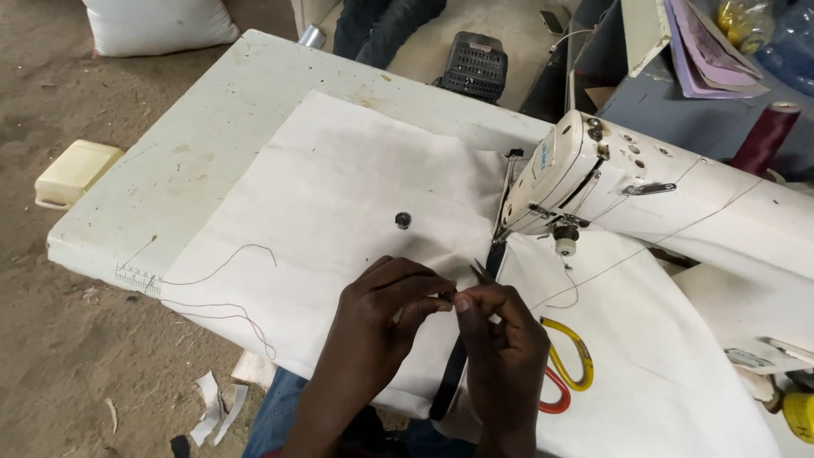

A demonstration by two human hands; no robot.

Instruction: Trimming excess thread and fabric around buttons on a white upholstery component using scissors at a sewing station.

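My left hand point(386, 309) and right hand point(500, 326) meet at lower centre of the frame, fingertips pinched narrow on the black strap point(454, 369). Its long axis runs from the bottom edge up toward the sewing machine point(593, 182) (slightly tilted right), lying on white cloth point(339, 195).

Left hand point(386, 309) and right hand point(500, 335) meet at the fingertips, low in the view, both palm-down. Left thumb and forefinger pinched together, remaining fingers curled. Right hand likewise pinched, knuckles up, wrist bent; both forearms enter from the bottom edge.
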